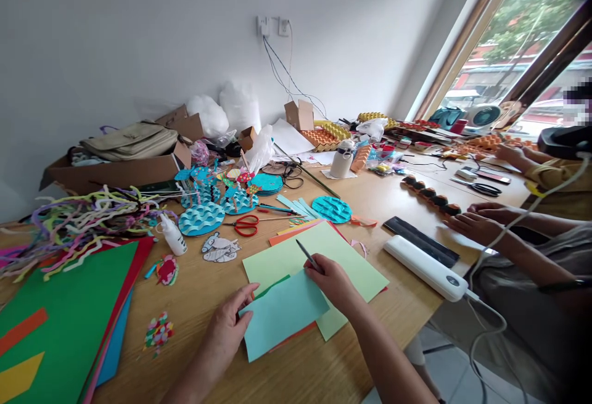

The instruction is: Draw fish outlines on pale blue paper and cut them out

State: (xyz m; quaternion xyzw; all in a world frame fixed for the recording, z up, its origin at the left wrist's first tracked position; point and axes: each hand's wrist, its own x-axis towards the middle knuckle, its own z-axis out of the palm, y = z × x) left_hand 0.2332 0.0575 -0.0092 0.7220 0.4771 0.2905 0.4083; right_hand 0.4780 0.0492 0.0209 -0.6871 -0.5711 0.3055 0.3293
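A sheet of light blue paper (284, 321) is held in front of me, tilted over the table. My left hand (231, 317) pinches its left edge, thumb on the near face and fingers behind. At the sheet's upper right corner, my right hand (332, 279) grips a grey pen (309, 254), its upper end pointing up and left; its writing tip is hidden. Green paper (272, 287) peeks out behind the blue sheet. Underneath lies pale green paper (342, 287) with orange and red sheets below. Red-handled scissors (245, 225) and paper fish cutouts (221, 247) lie beyond my left hand.
Coloured paper sheets (102, 293), a glue bottle (173, 235) and tangled pipe cleaners (92, 225) occupy the left. Blue wavy discs (201, 218) stand ahead. To the right are a white power bank (425, 268), a black case (420, 241) and co-workers' hands (476, 225).
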